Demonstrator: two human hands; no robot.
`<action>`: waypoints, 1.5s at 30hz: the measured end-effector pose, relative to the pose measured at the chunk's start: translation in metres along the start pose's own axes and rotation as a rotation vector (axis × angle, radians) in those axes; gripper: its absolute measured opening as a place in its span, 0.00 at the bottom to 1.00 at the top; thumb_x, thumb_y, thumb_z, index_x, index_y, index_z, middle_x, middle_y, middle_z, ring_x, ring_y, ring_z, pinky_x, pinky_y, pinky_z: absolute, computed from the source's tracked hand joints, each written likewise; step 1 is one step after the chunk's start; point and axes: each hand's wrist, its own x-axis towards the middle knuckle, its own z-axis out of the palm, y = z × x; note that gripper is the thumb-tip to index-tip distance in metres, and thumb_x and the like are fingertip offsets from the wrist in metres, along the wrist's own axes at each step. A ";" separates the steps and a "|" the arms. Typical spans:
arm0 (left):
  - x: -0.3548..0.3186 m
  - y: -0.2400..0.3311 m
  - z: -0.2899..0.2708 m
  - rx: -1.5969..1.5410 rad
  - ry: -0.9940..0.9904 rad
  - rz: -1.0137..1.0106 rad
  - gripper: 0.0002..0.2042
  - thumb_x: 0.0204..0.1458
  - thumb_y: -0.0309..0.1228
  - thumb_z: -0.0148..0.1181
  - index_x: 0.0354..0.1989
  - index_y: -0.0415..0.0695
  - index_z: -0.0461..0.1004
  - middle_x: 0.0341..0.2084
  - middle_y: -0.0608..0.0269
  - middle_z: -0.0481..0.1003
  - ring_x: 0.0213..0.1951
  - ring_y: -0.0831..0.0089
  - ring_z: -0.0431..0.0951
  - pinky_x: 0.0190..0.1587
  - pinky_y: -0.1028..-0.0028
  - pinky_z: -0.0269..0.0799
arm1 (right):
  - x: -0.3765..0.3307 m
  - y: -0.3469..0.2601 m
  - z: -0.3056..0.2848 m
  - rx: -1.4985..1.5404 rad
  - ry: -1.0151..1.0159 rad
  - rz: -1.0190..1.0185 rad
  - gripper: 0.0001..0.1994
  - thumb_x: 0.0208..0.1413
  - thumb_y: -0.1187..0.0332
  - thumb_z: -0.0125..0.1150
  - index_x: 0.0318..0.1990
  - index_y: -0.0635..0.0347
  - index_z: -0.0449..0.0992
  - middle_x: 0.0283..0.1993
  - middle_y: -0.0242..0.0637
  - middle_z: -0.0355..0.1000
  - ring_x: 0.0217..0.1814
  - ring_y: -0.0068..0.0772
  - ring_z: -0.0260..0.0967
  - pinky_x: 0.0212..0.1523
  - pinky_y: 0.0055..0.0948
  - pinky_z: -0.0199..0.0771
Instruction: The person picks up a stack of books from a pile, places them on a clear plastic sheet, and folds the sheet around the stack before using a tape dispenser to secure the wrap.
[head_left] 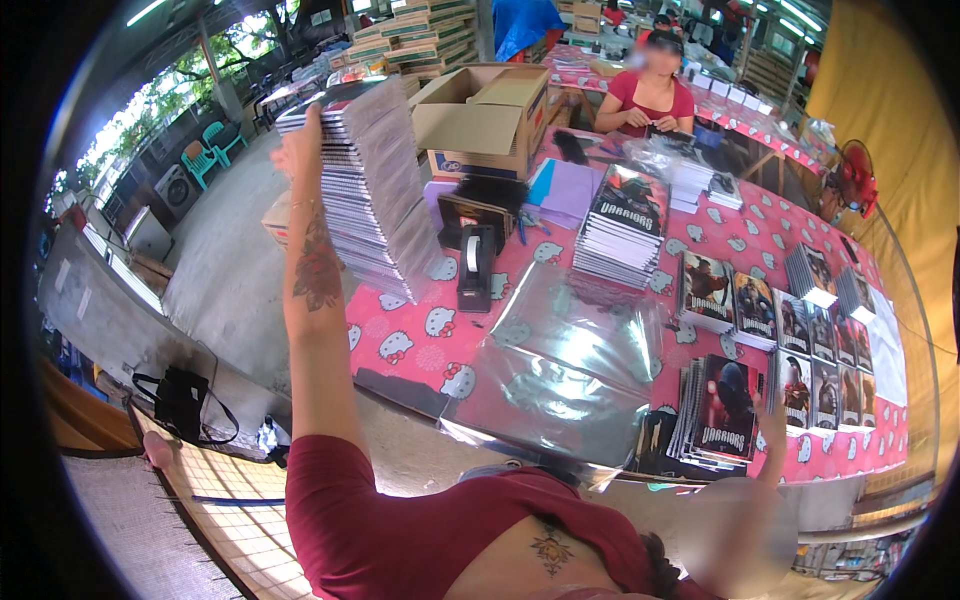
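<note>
Left hand (298, 150) presses flat against the side of a tall leaning stack of spiral notebooks (370, 190) — fingers extended; right hand (772, 425) blurred — its grip cannot be told — beside a fanned notebook pile (715, 410).

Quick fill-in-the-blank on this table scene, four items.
1. A co-worker's hand touches the tall notebook stack near its ___.
2. The tablecloth is ___.
3. The cardboard box has its flaps ___.
4. The tape dispenser is ___ in colour.
Missing: top; pink; open; black.
</note>
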 end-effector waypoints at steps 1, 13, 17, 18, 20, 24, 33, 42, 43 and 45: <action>-0.004 -0.003 0.006 0.074 -0.028 -0.057 0.58 0.37 0.73 0.56 0.59 0.22 0.62 0.62 0.34 0.59 0.65 0.46 0.57 0.65 0.57 0.55 | -0.007 0.007 0.003 0.110 -0.035 0.013 0.38 0.59 0.43 0.58 0.68 0.60 0.60 0.67 0.57 0.61 0.71 0.47 0.57 0.68 0.39 0.54; -0.008 -0.003 0.039 -0.091 0.217 -0.016 0.50 0.50 0.71 0.48 0.58 0.27 0.66 0.52 0.30 0.68 0.54 0.41 0.68 0.55 0.51 0.65 | -0.009 0.023 0.012 0.391 -0.256 0.059 0.30 0.54 0.49 0.67 0.55 0.66 0.73 0.44 0.38 0.77 0.45 0.28 0.72 0.48 0.30 0.70; -0.299 -0.009 0.028 -0.729 -0.580 0.743 0.23 0.65 0.41 0.48 0.57 0.31 0.68 0.51 0.46 0.71 0.54 0.57 0.71 0.53 0.59 0.67 | -0.008 0.004 0.003 0.761 -0.414 0.274 0.27 0.52 0.54 0.71 0.52 0.65 0.75 0.43 0.36 0.78 0.44 0.26 0.73 0.46 0.29 0.73; -0.394 -0.021 0.022 -0.702 -1.010 0.639 0.24 0.63 0.41 0.51 0.57 0.33 0.68 0.51 0.48 0.71 0.53 0.60 0.71 0.52 0.61 0.68 | -0.006 -0.005 -0.002 0.766 -0.417 0.324 0.25 0.52 0.57 0.72 0.52 0.64 0.75 0.43 0.36 0.78 0.43 0.27 0.75 0.45 0.29 0.75; -0.564 -0.056 0.021 -0.471 -1.761 0.294 0.26 0.60 0.42 0.57 0.59 0.35 0.67 0.52 0.53 0.70 0.51 0.65 0.71 0.50 0.65 0.69 | -0.001 0.002 -0.005 0.847 -0.478 0.381 0.25 0.51 0.59 0.73 0.52 0.65 0.75 0.43 0.37 0.79 0.39 0.30 0.78 0.41 0.30 0.79; -0.722 -0.074 0.021 -0.117 -2.151 -0.374 0.29 0.55 0.44 0.63 0.59 0.37 0.67 0.50 0.60 0.70 0.45 0.72 0.73 0.48 0.72 0.72 | -0.003 0.003 -0.012 0.933 -0.540 0.506 0.29 0.50 0.62 0.73 0.57 0.65 0.70 0.48 0.40 0.77 0.43 0.33 0.78 0.48 0.33 0.79; -0.668 -0.096 -0.011 -0.699 -1.666 0.879 0.30 0.49 0.30 0.64 0.63 0.40 0.64 0.67 0.43 0.54 0.63 0.47 0.62 0.67 0.52 0.55 | -0.027 -0.042 -0.033 1.267 -0.545 0.319 0.32 0.48 0.61 0.70 0.59 0.65 0.67 0.46 0.44 0.77 0.43 0.36 0.78 0.45 0.37 0.82; -0.531 -0.064 -0.065 -0.904 -1.433 1.066 0.39 0.34 0.22 0.74 0.59 0.47 0.63 0.51 0.54 0.72 0.59 0.59 0.70 0.62 0.53 0.64 | -0.060 -0.173 0.035 1.645 -0.820 -0.126 0.45 0.58 0.38 0.53 0.74 0.54 0.46 0.72 0.40 0.55 0.72 0.36 0.53 0.70 0.39 0.51; -0.521 -0.078 -0.070 -0.927 -1.547 0.649 0.40 0.33 0.20 0.75 0.60 0.46 0.62 0.51 0.55 0.72 0.58 0.62 0.71 0.60 0.57 0.67 | -0.064 -0.184 0.046 1.762 -0.980 -0.286 0.49 0.55 0.33 0.51 0.75 0.53 0.43 0.74 0.38 0.53 0.77 0.36 0.45 0.75 0.40 0.38; -0.501 -0.105 -0.067 -0.931 -1.613 0.187 0.41 0.35 0.18 0.76 0.61 0.45 0.59 0.51 0.56 0.71 0.57 0.66 0.72 0.56 0.63 0.72 | -0.089 -0.201 0.096 1.495 -0.588 -0.352 0.50 0.47 0.45 0.69 0.72 0.60 0.49 0.69 0.40 0.57 0.71 0.34 0.52 0.71 0.38 0.49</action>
